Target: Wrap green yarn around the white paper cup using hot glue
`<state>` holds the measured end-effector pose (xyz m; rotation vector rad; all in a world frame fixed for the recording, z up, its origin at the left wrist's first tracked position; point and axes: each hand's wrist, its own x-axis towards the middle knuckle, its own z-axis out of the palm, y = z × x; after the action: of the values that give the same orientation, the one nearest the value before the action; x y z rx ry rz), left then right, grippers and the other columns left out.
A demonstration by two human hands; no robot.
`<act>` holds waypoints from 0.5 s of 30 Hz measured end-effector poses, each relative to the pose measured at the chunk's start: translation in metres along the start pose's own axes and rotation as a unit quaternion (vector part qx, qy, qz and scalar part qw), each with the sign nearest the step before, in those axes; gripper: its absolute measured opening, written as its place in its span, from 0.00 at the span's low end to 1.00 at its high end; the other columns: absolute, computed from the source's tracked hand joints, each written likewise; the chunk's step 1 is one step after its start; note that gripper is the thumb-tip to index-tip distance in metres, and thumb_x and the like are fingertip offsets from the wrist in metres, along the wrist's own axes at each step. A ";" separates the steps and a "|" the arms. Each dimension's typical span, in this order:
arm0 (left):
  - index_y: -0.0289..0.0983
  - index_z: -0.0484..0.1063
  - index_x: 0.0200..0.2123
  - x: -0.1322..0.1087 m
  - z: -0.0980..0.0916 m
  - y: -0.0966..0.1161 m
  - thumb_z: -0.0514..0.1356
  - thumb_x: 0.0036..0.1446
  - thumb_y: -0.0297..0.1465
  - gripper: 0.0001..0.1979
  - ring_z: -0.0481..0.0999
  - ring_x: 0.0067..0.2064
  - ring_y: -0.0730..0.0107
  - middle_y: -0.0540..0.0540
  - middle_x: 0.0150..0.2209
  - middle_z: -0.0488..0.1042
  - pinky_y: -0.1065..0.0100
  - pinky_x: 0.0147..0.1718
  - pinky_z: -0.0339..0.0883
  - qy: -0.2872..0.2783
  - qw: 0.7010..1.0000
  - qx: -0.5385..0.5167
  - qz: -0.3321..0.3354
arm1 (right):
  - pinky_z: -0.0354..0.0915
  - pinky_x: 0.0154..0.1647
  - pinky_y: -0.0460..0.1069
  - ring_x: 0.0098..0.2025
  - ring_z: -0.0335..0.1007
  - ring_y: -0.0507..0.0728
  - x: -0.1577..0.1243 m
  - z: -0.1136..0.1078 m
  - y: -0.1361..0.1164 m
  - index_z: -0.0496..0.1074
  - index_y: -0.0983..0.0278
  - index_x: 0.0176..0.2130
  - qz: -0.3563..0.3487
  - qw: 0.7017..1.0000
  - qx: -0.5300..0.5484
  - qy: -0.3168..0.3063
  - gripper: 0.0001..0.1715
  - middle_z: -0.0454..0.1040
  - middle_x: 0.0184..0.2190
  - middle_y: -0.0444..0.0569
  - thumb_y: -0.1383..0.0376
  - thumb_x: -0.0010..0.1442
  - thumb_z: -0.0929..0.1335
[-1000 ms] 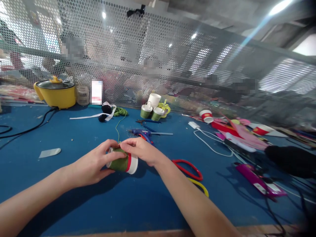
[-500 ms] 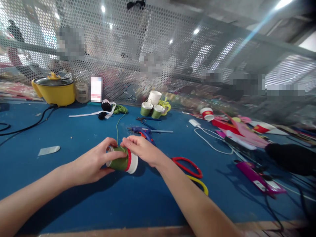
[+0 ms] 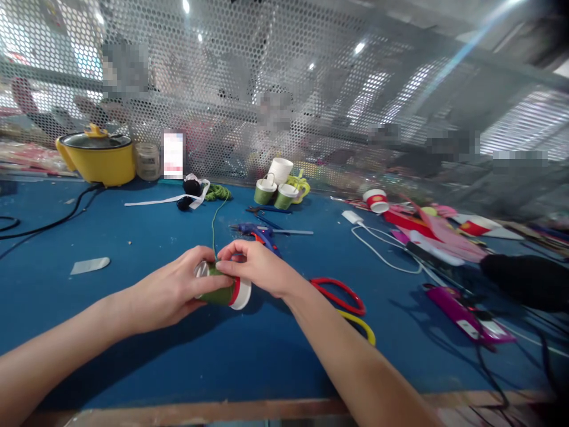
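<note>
A paper cup [image 3: 241,295] wrapped in green yarn lies tilted on its side in my left hand [image 3: 180,284], its white rim to the right and a red band showing beside it. The fingers of that hand curl around the wrapped part. My right hand [image 3: 253,265] pinches the green yarn [image 3: 214,231] against the upper side of the cup. From there the strand runs back to a loose green bundle [image 3: 217,192] on the table. Just behind my right hand lies a blue glue gun [image 3: 258,230] with a glue stick in it.
Red-handled [image 3: 340,295] and yellow-handled scissors [image 3: 360,325] lie by my right forearm. Small green-wrapped cups [image 3: 265,192] and pliers [image 3: 269,209] stand or lie behind. A yellow pot [image 3: 100,160] is back left; a purple power strip [image 3: 466,314], cables and paper scraps lie right.
My right thumb and fingers have shifted slightly left along the top of the cup, drawing over the yarn. My left hand keeps its hold; the view has tipped a little.
</note>
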<state>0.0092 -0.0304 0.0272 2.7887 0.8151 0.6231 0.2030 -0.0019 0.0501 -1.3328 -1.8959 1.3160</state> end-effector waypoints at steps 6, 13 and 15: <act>0.44 0.61 0.53 -0.002 0.001 -0.004 0.57 0.52 0.20 0.26 0.66 0.48 0.61 0.42 0.49 0.56 0.59 0.46 0.68 0.009 0.999 -0.031 -0.018 | 0.61 0.39 0.51 0.35 0.66 0.54 -0.002 0.000 -0.003 0.67 0.64 0.27 -0.079 0.993 -0.047 0.074 0.09 0.72 0.30 0.47 0.61 0.54 0.67; 0.40 0.57 0.55 0.000 -0.001 -0.009 0.60 0.53 0.30 0.26 0.67 0.47 0.62 0.42 0.48 0.60 0.60 0.45 0.69 0.019 0.985 -0.147 -0.093 | 0.63 0.33 0.47 0.28 0.66 0.50 0.001 -0.005 0.001 0.64 0.63 0.28 -0.117 0.982 0.068 0.133 0.08 0.69 0.24 0.42 0.63 0.52 0.68; 0.40 0.59 0.54 0.000 -0.001 -0.009 0.60 0.53 0.31 0.25 0.68 0.47 0.63 0.42 0.48 0.61 0.61 0.45 0.69 0.014 0.980 -0.171 -0.100 | 0.63 0.34 0.47 0.29 0.66 0.50 0.001 -0.006 0.002 0.66 0.63 0.29 -0.123 0.979 0.079 0.140 0.05 0.69 0.25 0.42 0.65 0.51 0.68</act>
<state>0.0040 -0.0227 0.0258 2.3602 0.8848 0.6938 0.2081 0.0016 0.0512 -1.0982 -1.6655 1.0688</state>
